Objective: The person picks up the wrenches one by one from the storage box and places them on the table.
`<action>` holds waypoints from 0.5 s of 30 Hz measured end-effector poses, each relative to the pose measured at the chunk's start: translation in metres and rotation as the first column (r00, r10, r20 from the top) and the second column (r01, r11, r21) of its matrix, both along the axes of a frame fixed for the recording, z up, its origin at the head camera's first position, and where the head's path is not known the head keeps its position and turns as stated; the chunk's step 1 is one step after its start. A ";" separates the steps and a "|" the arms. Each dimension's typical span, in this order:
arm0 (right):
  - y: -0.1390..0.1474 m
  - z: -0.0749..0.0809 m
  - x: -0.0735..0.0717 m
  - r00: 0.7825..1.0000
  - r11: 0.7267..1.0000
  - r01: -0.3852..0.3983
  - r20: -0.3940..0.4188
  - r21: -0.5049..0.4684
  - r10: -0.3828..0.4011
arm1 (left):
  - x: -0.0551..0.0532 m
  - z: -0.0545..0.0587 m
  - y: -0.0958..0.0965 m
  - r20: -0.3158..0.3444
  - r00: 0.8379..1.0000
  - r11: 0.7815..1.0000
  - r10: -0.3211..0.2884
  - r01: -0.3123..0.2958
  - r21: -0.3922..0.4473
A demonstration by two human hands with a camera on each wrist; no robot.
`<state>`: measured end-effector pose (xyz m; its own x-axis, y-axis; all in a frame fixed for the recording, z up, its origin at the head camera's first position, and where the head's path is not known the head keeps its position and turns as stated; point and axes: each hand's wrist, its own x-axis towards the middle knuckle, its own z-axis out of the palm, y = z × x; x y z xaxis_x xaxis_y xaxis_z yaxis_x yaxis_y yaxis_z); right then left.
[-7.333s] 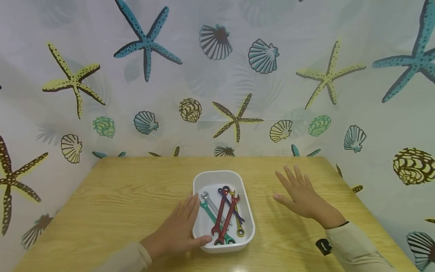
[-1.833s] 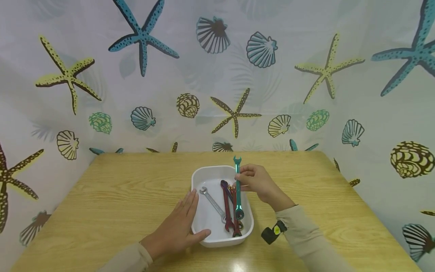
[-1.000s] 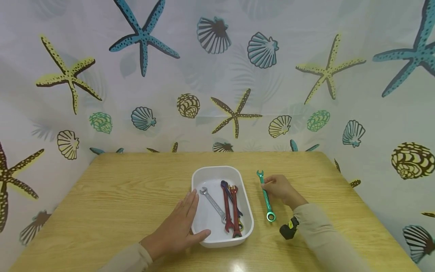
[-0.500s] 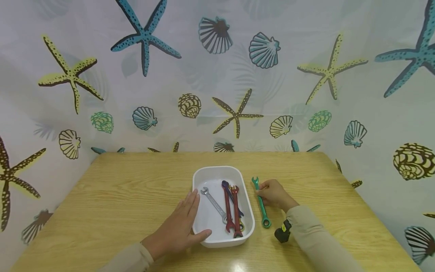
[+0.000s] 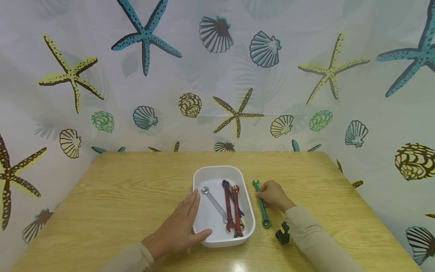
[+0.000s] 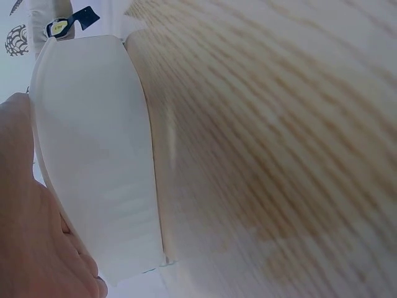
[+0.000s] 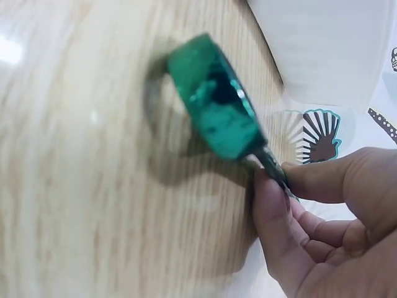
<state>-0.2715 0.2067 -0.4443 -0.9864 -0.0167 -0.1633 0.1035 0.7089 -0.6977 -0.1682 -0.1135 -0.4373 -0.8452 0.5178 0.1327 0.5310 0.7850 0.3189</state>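
A green combination wrench (image 5: 261, 206) lies close over the wooden table just right of the white tray, ring end toward me. My right hand (image 5: 274, 194) pinches its shaft between thumb and fingers. In the right wrist view the ring end (image 7: 217, 99) is near the camera, with a shadow beside it on the wood. My left hand (image 5: 179, 224) rests along the left edge of the tray (image 5: 249, 211), fingers straight and thumb over the near corner. In the tray lie a silver wrench (image 5: 214, 204), two red wrenches (image 5: 236, 211), and partly covered purple and yellow ones.
The wooden table (image 5: 136, 181) extends to both sides of the tray. Behind and beside it hangs a white cloth (image 5: 217, 75) printed with starfish and shells. A black wrist camera (image 5: 283, 233) hangs at the right sleeve, close to the table.
My right hand, empty at first, has taken the green wrench from the tray, carried it right over the rim and lowered it beside the tray. The red and silver wrenches have shifted; my left hand stays.
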 end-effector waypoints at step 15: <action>0.001 0.001 -0.001 0.999 0.990 -0.020 -0.046 0.140 0.027 | -0.001 -0.001 0.001 -0.008 1.000 1.000 -0.002 0.002 -0.005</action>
